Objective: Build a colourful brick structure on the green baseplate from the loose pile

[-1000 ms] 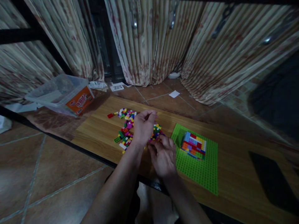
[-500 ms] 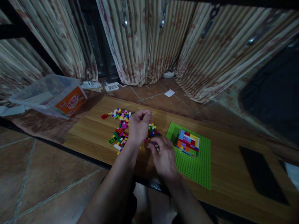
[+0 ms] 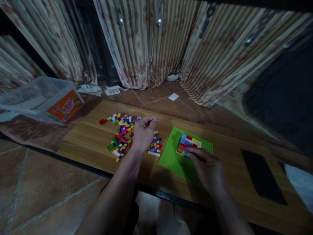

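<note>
My left hand hovers over the loose toy bricks, thumb and fingertips pinched together. A faint pinkish bit shows at its fingertips, too small to name. My right hand reaches over the green baseplate, its thumb and fingers closed at the near side of a low, multicoloured brick build. Whatever those fingers hold is hidden, and part of the build is covered by them. A long white brick lies on the table between the loose bricks and the baseplate.
The wooden table has a black front edge. A clear plastic bin with an orange label stands at the left. A black flat object lies at the right. Striped curtains hang behind, and paper scraps lie on the tiled floor.
My right hand has moved right, from the loose bricks to the brick build on the baseplate. My left hand stays pinched over the bricks. The view has shifted slightly right.
</note>
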Demonstrator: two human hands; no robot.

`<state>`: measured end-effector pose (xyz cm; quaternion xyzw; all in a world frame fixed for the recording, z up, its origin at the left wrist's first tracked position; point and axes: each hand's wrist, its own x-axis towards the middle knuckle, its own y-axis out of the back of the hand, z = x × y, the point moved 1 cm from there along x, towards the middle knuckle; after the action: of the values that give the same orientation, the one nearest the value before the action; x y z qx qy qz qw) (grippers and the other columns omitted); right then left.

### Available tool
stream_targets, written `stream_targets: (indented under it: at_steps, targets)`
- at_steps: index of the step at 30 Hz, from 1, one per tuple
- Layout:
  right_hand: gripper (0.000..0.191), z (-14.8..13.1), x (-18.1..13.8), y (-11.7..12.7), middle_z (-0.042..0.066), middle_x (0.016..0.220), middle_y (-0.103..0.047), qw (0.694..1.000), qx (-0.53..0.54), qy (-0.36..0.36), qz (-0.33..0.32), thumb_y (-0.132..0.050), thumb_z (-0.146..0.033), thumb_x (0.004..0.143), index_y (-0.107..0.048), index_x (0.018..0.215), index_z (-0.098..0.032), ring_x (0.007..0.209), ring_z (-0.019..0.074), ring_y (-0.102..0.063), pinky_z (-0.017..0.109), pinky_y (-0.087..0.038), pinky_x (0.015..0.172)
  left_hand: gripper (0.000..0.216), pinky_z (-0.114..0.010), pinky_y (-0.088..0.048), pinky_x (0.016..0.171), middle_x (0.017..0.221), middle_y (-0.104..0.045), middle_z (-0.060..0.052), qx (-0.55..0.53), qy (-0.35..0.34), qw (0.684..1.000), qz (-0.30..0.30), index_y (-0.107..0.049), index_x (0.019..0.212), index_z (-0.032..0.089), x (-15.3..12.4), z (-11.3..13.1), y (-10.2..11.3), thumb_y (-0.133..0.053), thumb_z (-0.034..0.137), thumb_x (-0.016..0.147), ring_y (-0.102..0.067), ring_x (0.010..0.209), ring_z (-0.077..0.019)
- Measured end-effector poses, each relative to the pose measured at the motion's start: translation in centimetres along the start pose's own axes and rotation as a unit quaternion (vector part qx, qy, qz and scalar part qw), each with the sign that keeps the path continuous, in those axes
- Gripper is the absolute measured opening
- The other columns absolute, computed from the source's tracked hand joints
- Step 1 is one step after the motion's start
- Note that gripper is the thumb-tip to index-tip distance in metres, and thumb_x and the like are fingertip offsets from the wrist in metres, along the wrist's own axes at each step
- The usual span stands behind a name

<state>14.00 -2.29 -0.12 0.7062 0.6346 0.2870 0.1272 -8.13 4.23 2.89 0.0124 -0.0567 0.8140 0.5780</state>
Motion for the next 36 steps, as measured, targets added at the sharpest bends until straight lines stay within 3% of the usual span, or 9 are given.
stream_targets:
  at_steps: [12,36]
  targets:
    - [0.018,0.2,0.5,-0.2,0.005,0.095,-0.069,0.988,-0.124,0.088,0.010,-0.063,-0.036,0.084,-0.075,0.083,-0.023,0.092,0.0222,-0.062,0.039,-0.047,0.088,0.014,-0.020,-0.042,0.052,0.062,-0.060,0.001,0.060,-0.022,0.994,-0.091,-0.067,0.078,0.015,-0.7,-1.1,-1.3,-0.058,0.026,0.078,-0.053,0.056,-0.0102]
    - [0.017,-0.4,0.7,-0.7,0.006,0.091,-0.068,0.978,-0.181,0.101,-0.005,-0.057,-0.030,0.087,-0.072,0.084,-0.022,0.090,0.0232,-0.060,0.039,-0.046,0.085,0.019,-0.022,-0.046,0.060,0.073,-0.066,0.000,0.108,-0.063,0.985,-0.120,-0.069,0.085,0.016,-0.7,-2.3,-1.1,-0.056,0.029,0.081,-0.058,0.064,-0.0119]
